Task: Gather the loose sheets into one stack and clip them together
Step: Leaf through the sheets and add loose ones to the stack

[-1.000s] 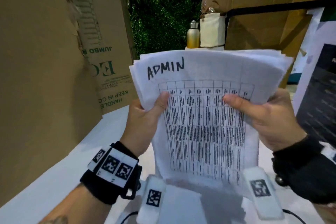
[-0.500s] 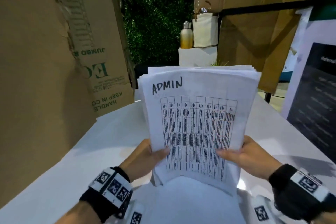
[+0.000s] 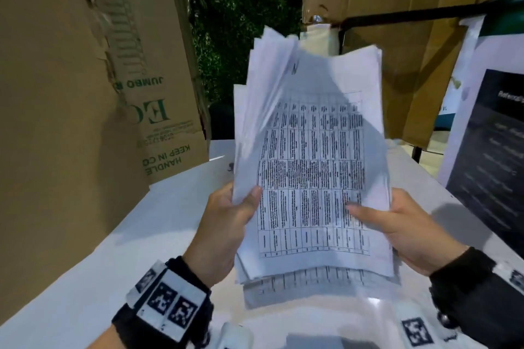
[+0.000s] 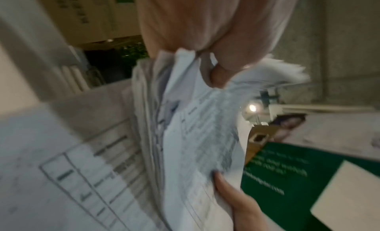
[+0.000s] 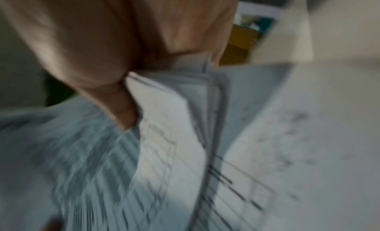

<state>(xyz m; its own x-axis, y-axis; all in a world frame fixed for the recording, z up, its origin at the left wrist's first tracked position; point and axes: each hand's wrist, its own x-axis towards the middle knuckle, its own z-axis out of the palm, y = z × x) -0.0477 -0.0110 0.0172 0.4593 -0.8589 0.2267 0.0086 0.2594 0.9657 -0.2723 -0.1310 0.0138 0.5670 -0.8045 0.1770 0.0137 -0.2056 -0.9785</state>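
Note:
A thick stack of white sheets [image 3: 309,156] with a printed table on the front stands nearly upright over the white table [image 3: 85,263]. Its top edge bends away from me, and its lower edge sits at or just above the tabletop. My left hand [image 3: 226,224] grips the stack's left edge, thumb on the front. My right hand [image 3: 397,224] grips the right edge, thumb across the front page. The stack [image 4: 195,137] shows blurred in the left wrist view under my left hand [image 4: 205,39]. The right wrist view shows the stack [image 5: 164,153], also blurred. I see no clip.
A tall cardboard box [image 3: 136,79] stands at the left, and more cardboard [image 3: 411,22] at the back right. A dark poster board [image 3: 490,150] leans at the right edge. Another printed sheet [image 3: 297,283] lies flat on the table below the stack.
The stack has come down from chest height towards the table. Both hands slid to its lower sides. The top has curled away, hiding the word ADMIN.

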